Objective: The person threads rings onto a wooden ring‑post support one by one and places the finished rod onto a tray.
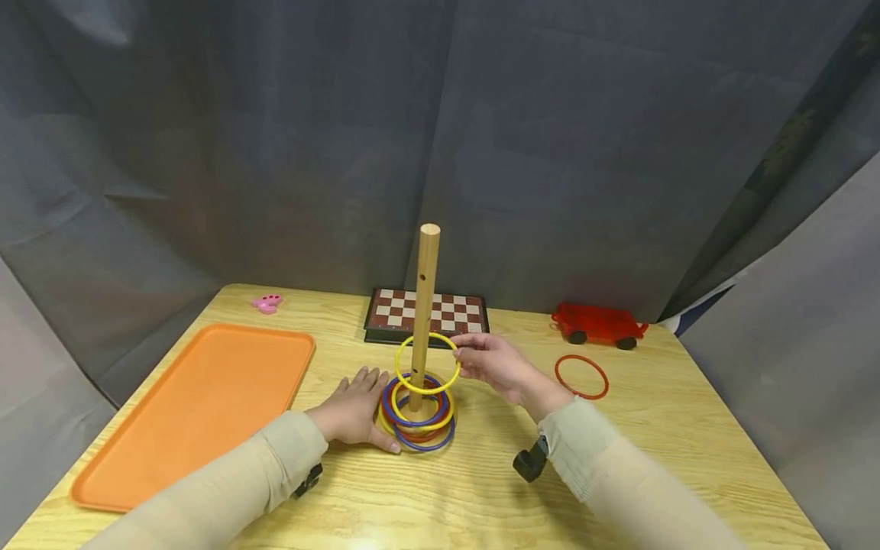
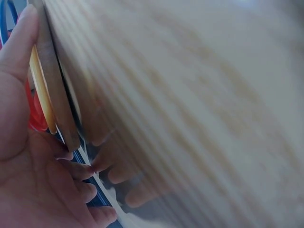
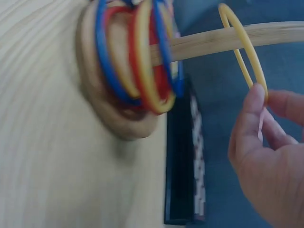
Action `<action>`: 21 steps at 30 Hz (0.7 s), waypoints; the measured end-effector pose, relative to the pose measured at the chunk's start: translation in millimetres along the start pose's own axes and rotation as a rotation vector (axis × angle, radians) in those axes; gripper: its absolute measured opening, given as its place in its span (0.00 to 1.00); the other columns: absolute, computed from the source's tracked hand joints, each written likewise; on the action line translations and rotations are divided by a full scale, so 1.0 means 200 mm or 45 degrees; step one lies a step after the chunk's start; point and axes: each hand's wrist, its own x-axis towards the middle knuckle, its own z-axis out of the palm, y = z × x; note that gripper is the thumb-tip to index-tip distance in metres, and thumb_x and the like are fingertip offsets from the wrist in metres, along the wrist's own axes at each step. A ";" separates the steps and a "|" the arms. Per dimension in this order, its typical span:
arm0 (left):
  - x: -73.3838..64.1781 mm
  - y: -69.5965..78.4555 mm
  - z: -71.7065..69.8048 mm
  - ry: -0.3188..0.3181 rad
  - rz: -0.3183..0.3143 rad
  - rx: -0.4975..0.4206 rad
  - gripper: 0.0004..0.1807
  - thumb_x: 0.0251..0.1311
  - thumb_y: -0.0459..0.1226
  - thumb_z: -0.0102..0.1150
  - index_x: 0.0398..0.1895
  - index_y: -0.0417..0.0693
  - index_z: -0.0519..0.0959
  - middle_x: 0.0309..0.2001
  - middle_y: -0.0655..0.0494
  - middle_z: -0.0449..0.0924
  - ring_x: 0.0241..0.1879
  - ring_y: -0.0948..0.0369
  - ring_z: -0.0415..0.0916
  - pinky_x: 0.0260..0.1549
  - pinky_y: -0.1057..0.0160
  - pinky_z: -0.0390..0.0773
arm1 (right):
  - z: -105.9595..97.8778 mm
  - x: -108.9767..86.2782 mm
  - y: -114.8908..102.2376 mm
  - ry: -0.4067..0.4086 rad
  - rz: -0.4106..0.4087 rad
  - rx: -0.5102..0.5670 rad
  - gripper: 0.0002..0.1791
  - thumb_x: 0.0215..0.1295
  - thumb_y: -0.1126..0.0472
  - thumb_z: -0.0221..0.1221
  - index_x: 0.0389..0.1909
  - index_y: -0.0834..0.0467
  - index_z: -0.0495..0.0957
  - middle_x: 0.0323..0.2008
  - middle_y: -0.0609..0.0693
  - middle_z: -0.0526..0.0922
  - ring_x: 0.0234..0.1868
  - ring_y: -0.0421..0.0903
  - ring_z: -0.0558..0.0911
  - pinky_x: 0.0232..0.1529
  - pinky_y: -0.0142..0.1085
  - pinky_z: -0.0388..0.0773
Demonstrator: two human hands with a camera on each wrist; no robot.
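Note:
A wooden pole [image 1: 425, 298] stands upright on a round wooden base [image 3: 116, 124]. Several blue, red and yellow rings lie stacked around its foot. Between thumb and fingers, my right hand [image 1: 496, 365] pinches a yellow ring [image 3: 250, 53]. That ring encircles the pole above the stack, apart from the rings below, as the right wrist view shows. My left hand [image 1: 354, 409] rests beside the base with fingers spread and extended, the thumb along its near side. In the left wrist view, the thumb [image 2: 21, 40] and fingers lie against the edge of the base.
An orange tray [image 1: 195, 412] lies on the left of the wooden table. Behind the pole is a checkered board box [image 1: 457, 312]. A loose red ring [image 1: 581, 376] and a red wheeled cart [image 1: 598, 324] are on the right. A small pink object [image 1: 266, 304] sits at back left.

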 end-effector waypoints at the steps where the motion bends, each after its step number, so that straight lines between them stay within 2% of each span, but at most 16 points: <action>1: 0.00 0.00 0.00 0.000 -0.001 -0.001 0.71 0.45 0.62 0.79 0.81 0.31 0.51 0.79 0.31 0.49 0.79 0.37 0.40 0.73 0.33 0.46 | 0.00 0.00 0.02 -0.023 0.010 -0.023 0.20 0.78 0.69 0.53 0.65 0.72 0.71 0.42 0.54 0.77 0.37 0.43 0.79 0.46 0.35 0.82; 8: 0.00 0.01 0.00 -0.007 -0.013 -0.015 0.70 0.45 0.62 0.79 0.81 0.32 0.51 0.80 0.32 0.48 0.80 0.37 0.39 0.74 0.33 0.44 | 0.01 0.01 0.13 -0.125 0.059 -0.141 0.20 0.78 0.69 0.53 0.65 0.74 0.72 0.49 0.59 0.79 0.37 0.43 0.78 0.50 0.42 0.82; 13: 0.00 0.01 0.00 -0.014 -0.011 -0.022 0.70 0.46 0.61 0.79 0.81 0.32 0.50 0.80 0.32 0.47 0.80 0.37 0.39 0.73 0.33 0.44 | 0.02 0.01 0.15 -0.147 0.050 -0.184 0.18 0.79 0.70 0.51 0.63 0.75 0.73 0.45 0.57 0.81 0.38 0.43 0.79 0.48 0.39 0.83; 16: 0.00 0.01 0.00 -0.015 -0.002 -0.026 0.70 0.46 0.61 0.79 0.81 0.33 0.50 0.80 0.32 0.47 0.80 0.37 0.38 0.73 0.32 0.44 | -0.01 0.01 0.16 -0.117 0.036 -0.181 0.19 0.78 0.70 0.50 0.63 0.77 0.72 0.44 0.59 0.80 0.40 0.44 0.80 0.47 0.38 0.83; 21: 0.00 0.01 0.00 -0.017 0.004 -0.039 0.69 0.46 0.61 0.79 0.82 0.35 0.51 0.80 0.32 0.47 0.80 0.36 0.37 0.73 0.32 0.43 | -0.14 -0.01 0.17 0.013 -0.078 -0.134 0.23 0.79 0.69 0.49 0.69 0.76 0.65 0.55 0.67 0.76 0.53 0.55 0.80 0.57 0.46 0.81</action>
